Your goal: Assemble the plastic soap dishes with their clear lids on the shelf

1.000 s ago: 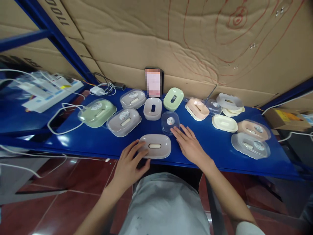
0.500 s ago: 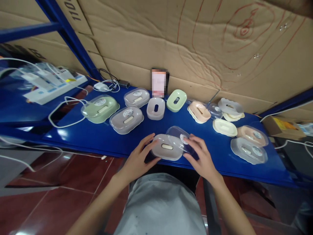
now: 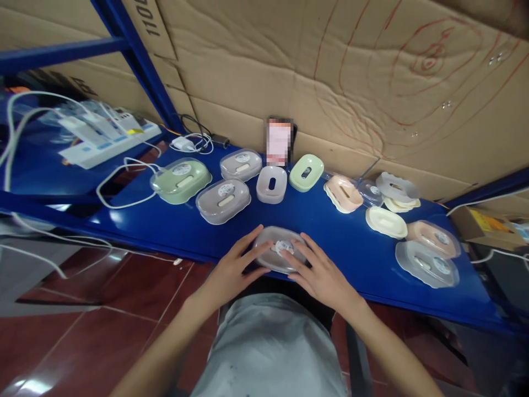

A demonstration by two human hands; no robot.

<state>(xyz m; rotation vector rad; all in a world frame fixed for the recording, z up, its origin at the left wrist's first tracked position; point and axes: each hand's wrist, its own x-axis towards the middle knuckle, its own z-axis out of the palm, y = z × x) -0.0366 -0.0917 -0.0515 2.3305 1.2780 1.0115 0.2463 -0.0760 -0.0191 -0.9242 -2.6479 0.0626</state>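
Observation:
At the front edge of the table a grey oval soap dish (image 3: 264, 259) lies in front of me, its clear plastic lid (image 3: 285, 234) over it. A round printed sticker (image 3: 284, 247) shows on the lid. My left hand (image 3: 235, 264) grips the dish's left end, thumb at the near side and fingers over the top. My right hand (image 3: 320, 267) has its fingers spread over the lid's right part and its thumb at the near edge. Whether the lid sits fully down cannot be seen under the fingers.
Lidded grey dishes (image 3: 223, 201) and a green one (image 3: 182, 181) stand left. An open grey tray (image 3: 271, 184), a green tray (image 3: 306, 172) and a phone (image 3: 280, 140) are behind. Peach (image 3: 344, 193) and cream pieces (image 3: 386, 221) lie right. A power strip (image 3: 111, 146) sits far left.
The clear lid has moved left with my right hand, from overhanging the dish's right side to lying over it. My left hand stays at the dish's left end.

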